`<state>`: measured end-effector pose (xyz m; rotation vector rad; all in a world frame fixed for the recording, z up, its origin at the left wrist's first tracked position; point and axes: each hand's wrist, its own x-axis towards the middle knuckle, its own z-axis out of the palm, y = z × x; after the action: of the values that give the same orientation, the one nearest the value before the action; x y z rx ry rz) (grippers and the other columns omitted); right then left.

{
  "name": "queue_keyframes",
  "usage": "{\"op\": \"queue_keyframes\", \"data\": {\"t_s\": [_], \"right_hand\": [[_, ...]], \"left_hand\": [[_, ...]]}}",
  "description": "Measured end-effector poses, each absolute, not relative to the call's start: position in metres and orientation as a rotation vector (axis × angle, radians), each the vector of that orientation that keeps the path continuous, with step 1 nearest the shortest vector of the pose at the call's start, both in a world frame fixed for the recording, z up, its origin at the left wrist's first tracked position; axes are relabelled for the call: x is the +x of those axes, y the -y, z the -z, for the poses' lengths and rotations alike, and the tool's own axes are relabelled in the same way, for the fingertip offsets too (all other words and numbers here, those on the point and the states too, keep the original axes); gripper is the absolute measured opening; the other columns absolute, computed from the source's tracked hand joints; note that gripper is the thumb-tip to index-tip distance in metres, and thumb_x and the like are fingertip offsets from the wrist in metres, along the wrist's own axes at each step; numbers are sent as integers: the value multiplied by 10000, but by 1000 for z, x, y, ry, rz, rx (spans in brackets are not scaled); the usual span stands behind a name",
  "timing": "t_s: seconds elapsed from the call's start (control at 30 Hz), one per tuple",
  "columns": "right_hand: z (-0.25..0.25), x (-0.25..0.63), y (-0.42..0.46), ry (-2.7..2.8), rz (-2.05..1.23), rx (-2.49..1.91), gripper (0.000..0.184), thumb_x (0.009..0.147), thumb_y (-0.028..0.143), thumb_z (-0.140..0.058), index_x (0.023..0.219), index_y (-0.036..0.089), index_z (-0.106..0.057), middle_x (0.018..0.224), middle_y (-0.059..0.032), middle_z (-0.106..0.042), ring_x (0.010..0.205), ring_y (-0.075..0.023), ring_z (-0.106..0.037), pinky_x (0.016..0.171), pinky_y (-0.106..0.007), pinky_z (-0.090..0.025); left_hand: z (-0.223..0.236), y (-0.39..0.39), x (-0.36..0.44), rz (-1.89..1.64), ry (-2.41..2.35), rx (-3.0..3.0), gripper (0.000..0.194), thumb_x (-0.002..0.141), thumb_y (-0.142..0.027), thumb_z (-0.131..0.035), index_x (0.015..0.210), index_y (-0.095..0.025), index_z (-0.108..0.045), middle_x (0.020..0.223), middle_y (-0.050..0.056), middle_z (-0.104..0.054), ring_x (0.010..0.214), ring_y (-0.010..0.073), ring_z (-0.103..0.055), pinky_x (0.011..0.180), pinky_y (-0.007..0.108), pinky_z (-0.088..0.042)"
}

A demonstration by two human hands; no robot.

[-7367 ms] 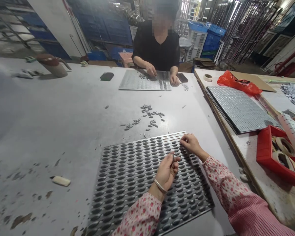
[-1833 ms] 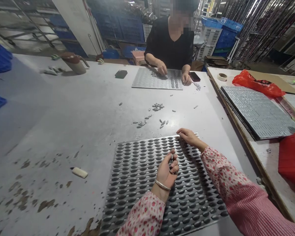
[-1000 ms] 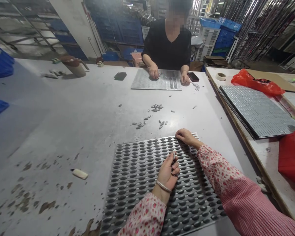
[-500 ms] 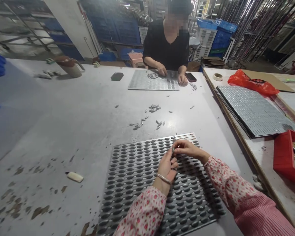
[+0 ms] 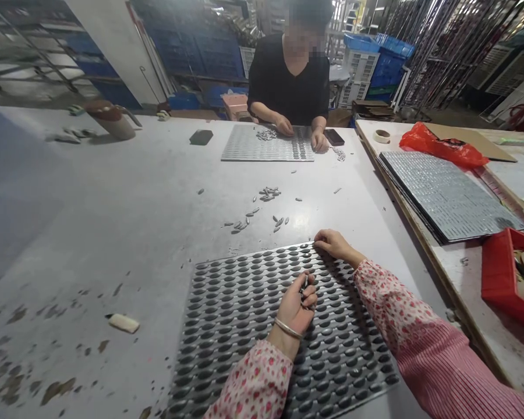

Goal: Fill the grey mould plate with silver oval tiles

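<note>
A metallic panel (image 5: 240,326) with rows of dark oval pieces lies flat on the table in front of me. My left hand (image 5: 294,305) hovers over its middle, fingers curled around several small silver oval pieces (image 5: 304,285). At the panel's far edge, towards the right, is my right hand (image 5: 334,243), fingers closed together with the tips down on the surface. Whatever lies between those tips is hidden. Beyond the panel, loose oval pieces (image 5: 268,193) are scattered in small groups.
Across the table (image 5: 135,215), a person (image 5: 290,81) handles pieces on a similar panel (image 5: 262,152). To the right stand stacked panels (image 5: 449,195), a red plastic bag (image 5: 443,145) and a red bin (image 5: 500,279) with tape rolls. A white pointed tool (image 5: 123,323) lies left.
My right hand has left my left hand and moved up and right to the panel's far edge. The left hand has dropped slightly, still around its pieces. The camera view has shifted a little.
</note>
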<state>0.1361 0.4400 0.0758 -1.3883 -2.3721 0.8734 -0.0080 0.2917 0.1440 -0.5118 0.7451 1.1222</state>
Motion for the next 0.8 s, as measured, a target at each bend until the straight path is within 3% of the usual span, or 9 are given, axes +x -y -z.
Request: {"op": "queue_keyframes", "data": {"t_s": [0.17,0.33,0.5,0.57,0.67,0.8], "right_hand": [[-77,130,-443,2413,-809,-1378,77,771,135,-596,792,176,-658,793,-40,-608,822,-175,-510,751,-276,-381],[-89,130,-430,2294,-786,-1405,63,809,186,-578,797,161,-633,822,-58,-580,858,-193,-489,785,-310,-385],[-110,130,-392,1989,-1745,-945,230,832,380,-580,921,171,-612,840,-28,-605,768,-155,-547,692,-272,-435],[-117,128,-380,1826,-1970,-820,275,799,408,-621,925,166,-595,839,-27,-611,757,-152,-563,680,-268,-447],[-121,128,-380,1664,-1901,-883,277,783,429,-631,868,171,-574,833,-31,-625,751,-150,-567,670,-262,-452],[-109,139,-404,1747,-1565,-1175,233,821,395,-550,907,182,-586,832,-28,-639,731,-151,-574,652,-264,-449]], "left_hand": [[-139,-288,-6,-1162,-777,-437,77,880,-127,-459,852,-119,-530,742,9,-528,415,-2,-336,304,88,-225],[-135,-289,-3,-1216,-819,-373,60,866,-130,-495,858,-123,-554,664,-15,-488,401,-5,-312,314,79,-221],[-131,-293,0,-1233,-828,-372,76,821,-170,-583,788,-128,-530,652,-27,-476,382,-15,-303,304,78,-203],[-129,-295,1,-1248,-833,-346,89,819,-197,-592,811,-126,-540,638,-37,-461,374,-16,-299,299,82,-197],[-130,-295,-1,-1228,-836,-377,111,858,-231,-531,842,-121,-543,633,-26,-466,377,-3,-314,296,94,-206],[-139,-294,-5,-1163,-803,-430,130,889,-126,-410,901,-116,-540,654,-5,-495,389,11,-326,303,103,-230]]}}
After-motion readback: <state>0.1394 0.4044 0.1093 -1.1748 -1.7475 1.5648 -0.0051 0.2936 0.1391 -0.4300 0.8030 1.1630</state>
